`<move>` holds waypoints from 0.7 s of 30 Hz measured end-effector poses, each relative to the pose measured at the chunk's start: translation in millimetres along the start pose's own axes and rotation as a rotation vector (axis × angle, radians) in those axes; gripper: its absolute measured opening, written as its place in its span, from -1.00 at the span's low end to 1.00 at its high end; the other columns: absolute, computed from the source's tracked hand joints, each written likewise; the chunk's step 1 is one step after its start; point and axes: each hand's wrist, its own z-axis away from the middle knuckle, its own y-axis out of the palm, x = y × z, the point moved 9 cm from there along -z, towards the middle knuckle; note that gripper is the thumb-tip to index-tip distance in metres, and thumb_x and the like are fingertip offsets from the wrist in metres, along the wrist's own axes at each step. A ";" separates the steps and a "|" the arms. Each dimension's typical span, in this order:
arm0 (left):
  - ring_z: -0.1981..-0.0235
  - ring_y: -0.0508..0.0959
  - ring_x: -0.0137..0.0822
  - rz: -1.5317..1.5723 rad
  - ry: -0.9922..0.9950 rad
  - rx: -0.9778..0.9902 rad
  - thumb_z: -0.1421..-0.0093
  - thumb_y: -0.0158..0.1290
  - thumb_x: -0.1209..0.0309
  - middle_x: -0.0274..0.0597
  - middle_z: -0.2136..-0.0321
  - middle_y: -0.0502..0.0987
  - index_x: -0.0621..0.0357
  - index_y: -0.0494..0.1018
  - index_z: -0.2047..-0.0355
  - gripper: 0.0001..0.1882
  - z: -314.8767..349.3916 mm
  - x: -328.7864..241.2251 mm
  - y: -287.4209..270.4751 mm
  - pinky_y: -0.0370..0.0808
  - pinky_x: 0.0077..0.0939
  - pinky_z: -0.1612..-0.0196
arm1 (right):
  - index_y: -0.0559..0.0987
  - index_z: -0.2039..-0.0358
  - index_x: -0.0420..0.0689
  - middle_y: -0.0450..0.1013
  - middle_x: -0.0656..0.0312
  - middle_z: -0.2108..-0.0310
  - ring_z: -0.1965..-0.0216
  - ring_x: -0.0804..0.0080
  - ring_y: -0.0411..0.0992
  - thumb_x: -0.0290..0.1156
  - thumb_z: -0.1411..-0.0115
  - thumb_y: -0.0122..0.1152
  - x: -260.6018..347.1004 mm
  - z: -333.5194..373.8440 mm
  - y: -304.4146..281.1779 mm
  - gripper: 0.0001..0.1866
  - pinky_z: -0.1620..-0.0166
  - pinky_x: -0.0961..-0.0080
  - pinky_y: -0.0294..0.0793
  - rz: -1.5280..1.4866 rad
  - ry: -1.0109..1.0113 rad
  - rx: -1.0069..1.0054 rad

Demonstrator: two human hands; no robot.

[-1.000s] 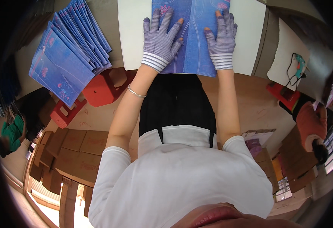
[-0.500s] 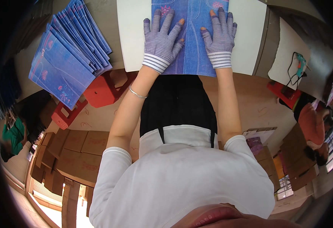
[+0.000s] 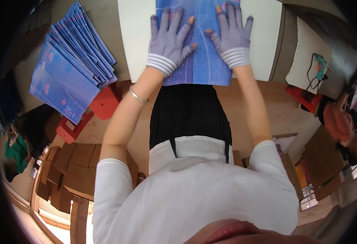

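Observation:
Under both palms lies a blue denim-print piece [image 3: 205, 67], flat and folded-looking, with pink motifs near its far end. It rests on a white board [image 3: 264, 44], and its near end reaches past the board's edge. My left hand [image 3: 167, 42] presses on its left half, fingers spread. On the right half my right hand [image 3: 232, 38] also lies with spread fingers. Both hands wear grey-purple gloves with white-striped cuffs and some bare fingertips. A fanned stack of similar blue printed pieces [image 3: 68, 75] sits to the left.
Red stools [image 3: 105, 103] stand below the stack. On the right, a teal glue gun [image 3: 320, 67] with a black cord lies on a pale sheet [image 3: 302, 59]. One person [image 3: 17, 152] is at far left, another [image 3: 337, 122] at far right. Cardboard boxes [image 3: 80, 175] are piled behind.
My right hand has slid slightly left and farther along the printed piece, now blurred. My left hand has shifted a little left. Both stay spread on the piece.

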 end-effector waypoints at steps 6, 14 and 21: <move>-0.33 0.06 0.16 -0.054 0.142 -0.121 -0.21 -0.08 0.04 0.12 -0.30 0.12 0.14 0.27 -0.20 -0.37 -100.6 26.7 -21.2 -0.07 0.17 -0.34 | 0.35 -0.18 -0.13 0.16 0.00 -0.29 -0.34 0.02 0.04 -0.02 -0.20 -0.01 -37.7 -84.0 0.1 -0.38 -0.29 -0.23 -0.04 0.097 -0.153 -0.065; -0.30 0.16 0.10 0.552 0.042 0.413 -0.04 0.20 0.21 0.02 -0.28 0.19 0.09 0.23 -0.25 -0.24 179.5 -82.0 2.1 0.07 0.13 -0.29 | 0.36 -0.21 -0.11 0.24 0.11 -0.27 -0.30 0.00 0.14 0.08 -0.27 -0.08 82.3 187.1 -13.3 -0.36 -0.27 -0.21 0.00 -0.469 -0.203 0.368; 0.04 0.52 -0.27 0.857 -0.667 -0.270 -0.20 0.05 0.59 0.02 -0.01 0.46 0.35 0.34 -0.07 -0.60 136.1 33.3 -61.6 0.48 -0.39 0.01 | 0.47 -0.06 -0.25 0.42 0.00 -0.06 -0.03 0.07 0.41 -0.48 -0.22 0.01 5.0 153.8 -71.3 -0.61 -0.13 0.25 0.36 -0.604 0.296 -0.020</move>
